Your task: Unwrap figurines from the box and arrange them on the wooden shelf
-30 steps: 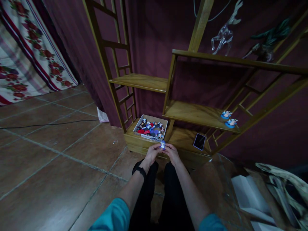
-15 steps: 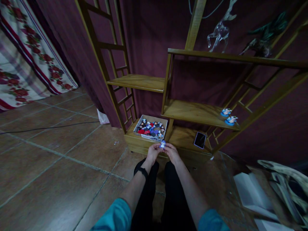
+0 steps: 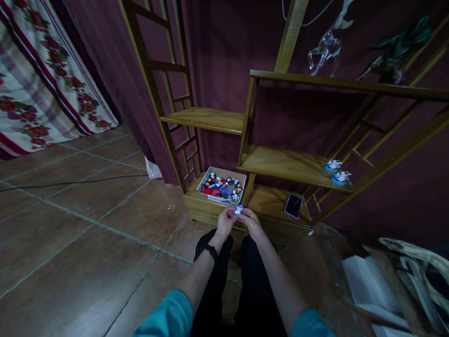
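Between the fingertips of both hands is a small purple and white figurine, upright, just in front of the low shelf. My left hand pinches it from the left, and my right hand grips its right side. Right behind the hands a shallow cardboard box rests on the bottom shelf, filled with several small figurines in red, purple, black and white. Two blue-based figurines stand at the right end of the middle shelf.
A wooden shelf unit spans the view ahead. On its lower right board lies a phone. Higher up stand a clear deer statue and a dark green ornament. White boxes are on the floor at right; a cable crosses the tiles at left.
The view has shifted slightly, so the shelf appears a little farther right. The figurine stays in both hands and seems slightly turned.
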{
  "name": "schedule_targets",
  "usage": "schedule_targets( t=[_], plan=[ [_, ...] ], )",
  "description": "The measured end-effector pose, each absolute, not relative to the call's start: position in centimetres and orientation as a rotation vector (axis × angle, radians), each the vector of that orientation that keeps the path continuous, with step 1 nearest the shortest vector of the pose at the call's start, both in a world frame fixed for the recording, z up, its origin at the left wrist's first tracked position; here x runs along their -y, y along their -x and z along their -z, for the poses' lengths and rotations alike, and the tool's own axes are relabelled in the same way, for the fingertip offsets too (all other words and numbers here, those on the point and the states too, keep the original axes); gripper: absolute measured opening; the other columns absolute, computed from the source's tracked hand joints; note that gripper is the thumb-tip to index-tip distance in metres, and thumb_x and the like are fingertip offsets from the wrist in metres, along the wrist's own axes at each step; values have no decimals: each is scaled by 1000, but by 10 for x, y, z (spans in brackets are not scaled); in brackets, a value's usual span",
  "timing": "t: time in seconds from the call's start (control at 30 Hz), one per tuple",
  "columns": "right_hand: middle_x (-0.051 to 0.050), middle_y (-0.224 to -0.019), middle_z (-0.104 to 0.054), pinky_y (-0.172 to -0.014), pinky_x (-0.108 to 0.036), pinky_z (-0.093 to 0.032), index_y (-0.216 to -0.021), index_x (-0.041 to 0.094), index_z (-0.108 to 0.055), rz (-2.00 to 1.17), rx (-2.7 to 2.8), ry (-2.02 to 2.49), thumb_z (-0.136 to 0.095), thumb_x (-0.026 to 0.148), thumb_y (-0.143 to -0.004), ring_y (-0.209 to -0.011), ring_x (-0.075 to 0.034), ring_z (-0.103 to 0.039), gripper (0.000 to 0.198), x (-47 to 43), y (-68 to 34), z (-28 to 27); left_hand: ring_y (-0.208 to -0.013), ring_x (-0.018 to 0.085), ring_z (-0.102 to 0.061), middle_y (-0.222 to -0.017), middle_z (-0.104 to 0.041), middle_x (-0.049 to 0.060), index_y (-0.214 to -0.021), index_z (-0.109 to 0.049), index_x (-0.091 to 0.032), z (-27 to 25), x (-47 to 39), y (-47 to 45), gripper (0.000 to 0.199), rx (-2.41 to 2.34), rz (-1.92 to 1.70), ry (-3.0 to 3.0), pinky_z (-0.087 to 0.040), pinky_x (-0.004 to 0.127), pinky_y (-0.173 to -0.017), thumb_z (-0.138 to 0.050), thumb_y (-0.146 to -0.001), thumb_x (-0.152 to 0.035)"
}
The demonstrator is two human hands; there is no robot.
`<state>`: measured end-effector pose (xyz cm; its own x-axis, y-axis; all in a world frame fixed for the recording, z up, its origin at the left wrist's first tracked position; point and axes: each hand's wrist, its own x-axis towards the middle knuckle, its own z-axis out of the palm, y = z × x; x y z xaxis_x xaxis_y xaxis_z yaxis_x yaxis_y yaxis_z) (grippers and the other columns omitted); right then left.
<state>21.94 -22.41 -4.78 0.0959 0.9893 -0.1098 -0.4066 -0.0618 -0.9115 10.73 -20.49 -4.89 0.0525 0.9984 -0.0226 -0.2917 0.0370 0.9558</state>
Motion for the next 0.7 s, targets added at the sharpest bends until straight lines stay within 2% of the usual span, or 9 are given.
schedule_targets(
  t=[0.27,0.7],
  plan=[
    [-1,-84,-67,-77,-30,-45,-87,19,-63,-1175,923,1181,-67,32,-60,-78,-17,-60,31,221,-226,55,-63,11,-58,-67,-64,1,-89,-58,-13,52,205,-104,37,-927,-1206,-985,-44,25,-68,-70,-53,-10],
    [-3,-84,-68,-72,-30,-47,-87,18,-64,-1074,1051,1284,-65,32,-61,-76,-18,-61,30,216,-231,66,-57,11,-56,-65,-64,3,-82,-61,-10,48,204,-101,31,-923,-1133,-926,-42,23,-58,-70,-52,-7]
  ],
)
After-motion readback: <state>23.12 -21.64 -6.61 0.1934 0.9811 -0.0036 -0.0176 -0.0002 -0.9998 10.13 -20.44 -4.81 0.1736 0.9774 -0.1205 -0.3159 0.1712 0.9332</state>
